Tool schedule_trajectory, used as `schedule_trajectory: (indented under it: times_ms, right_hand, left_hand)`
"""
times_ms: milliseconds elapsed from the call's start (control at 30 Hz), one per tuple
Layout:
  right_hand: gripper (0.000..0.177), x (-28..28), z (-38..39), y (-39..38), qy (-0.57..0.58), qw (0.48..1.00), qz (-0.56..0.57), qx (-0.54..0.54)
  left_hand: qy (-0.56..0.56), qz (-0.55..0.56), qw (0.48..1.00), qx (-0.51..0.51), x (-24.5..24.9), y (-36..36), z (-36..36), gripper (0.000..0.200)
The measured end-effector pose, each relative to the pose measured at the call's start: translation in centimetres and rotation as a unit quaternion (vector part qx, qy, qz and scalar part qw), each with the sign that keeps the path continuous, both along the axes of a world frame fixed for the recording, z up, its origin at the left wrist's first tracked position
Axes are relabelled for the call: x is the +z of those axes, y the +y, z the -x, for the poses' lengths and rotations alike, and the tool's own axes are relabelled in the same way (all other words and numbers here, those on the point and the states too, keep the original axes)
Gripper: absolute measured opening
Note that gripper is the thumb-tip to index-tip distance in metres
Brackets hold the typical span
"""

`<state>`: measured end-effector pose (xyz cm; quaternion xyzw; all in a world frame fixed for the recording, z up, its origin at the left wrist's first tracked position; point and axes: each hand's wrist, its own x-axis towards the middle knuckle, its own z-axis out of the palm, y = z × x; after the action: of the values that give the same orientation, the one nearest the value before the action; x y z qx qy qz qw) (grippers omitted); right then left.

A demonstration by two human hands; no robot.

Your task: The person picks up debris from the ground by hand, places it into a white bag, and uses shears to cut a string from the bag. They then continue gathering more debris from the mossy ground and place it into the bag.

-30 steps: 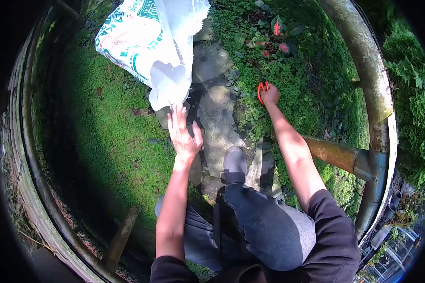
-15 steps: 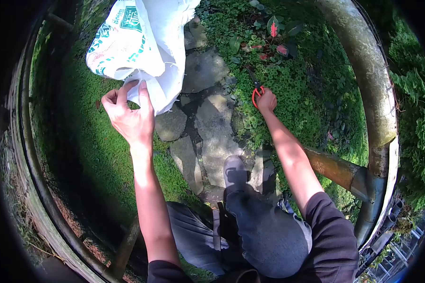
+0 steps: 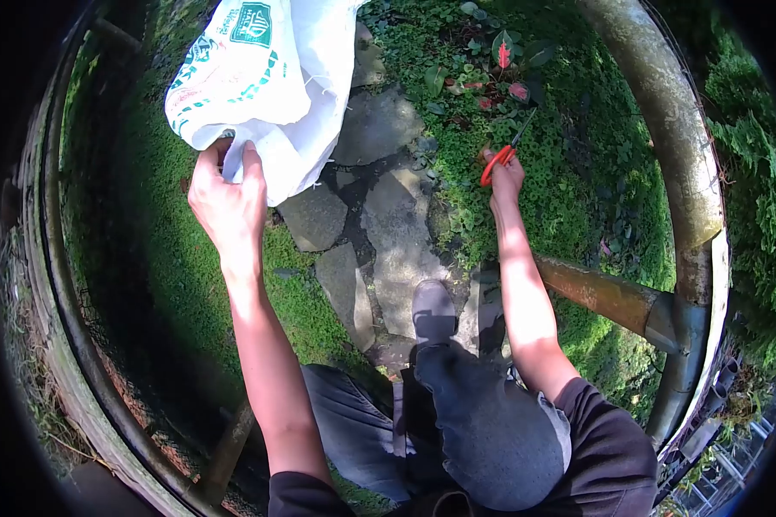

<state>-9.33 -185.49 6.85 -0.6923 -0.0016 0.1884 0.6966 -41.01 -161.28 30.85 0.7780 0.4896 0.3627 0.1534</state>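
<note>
A white sack [image 3: 263, 82] with green print hangs at the upper left, its lower edge pinched between the thumb and fingers of my left hand [image 3: 231, 191]. Right of the stone path, my right hand [image 3: 506, 177] is closed round the red handles of a pair of scissors [image 3: 501, 161]. Their dark blades point up and to the right over low green plants, below a plant with red-centred leaves [image 3: 503, 53].
Flat paving stones [image 3: 401, 215] run up the middle, with my shoe [image 3: 434, 310] on them. Moss [image 3: 293, 314] lies to the left. A thick curved pole [image 3: 677, 129] and a crossbar [image 3: 599, 293] stand at the right.
My right hand has moved slightly right and turned, swinging the scissors' blades to the upper right. My left hand now reaches further into the fold of the sack, which has shifted slightly right.
</note>
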Motion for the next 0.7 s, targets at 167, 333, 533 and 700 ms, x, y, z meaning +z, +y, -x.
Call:
schedule_trajectory:
  times_ms: [167,333,533,700]
  right_hand:
    - [0.026,13.6,5.5,3.3,0.024,0.974,-0.192,0.118]
    - [0.027,27.5,12.1,8.4,-0.071,0.923,-0.262,0.271]
    - [0.024,32.9,17.5,16.2,-0.307,0.889,-0.177,0.290]
    - [0.029,30.4,16.9,17.5,-0.423,0.867,-0.035,0.261]
  left_hand:
    - [-0.216,0.074,0.973,0.013,2.0,-0.4,1.2,0.026]
    - [-0.353,0.099,0.930,0.001,0.7,-0.9,2.9,0.011]
    - [-0.372,0.146,0.917,0.026,2.3,-5.0,3.0,0.020]
    - [-0.346,0.162,0.924,0.012,2.6,-4.7,4.2,0.025]
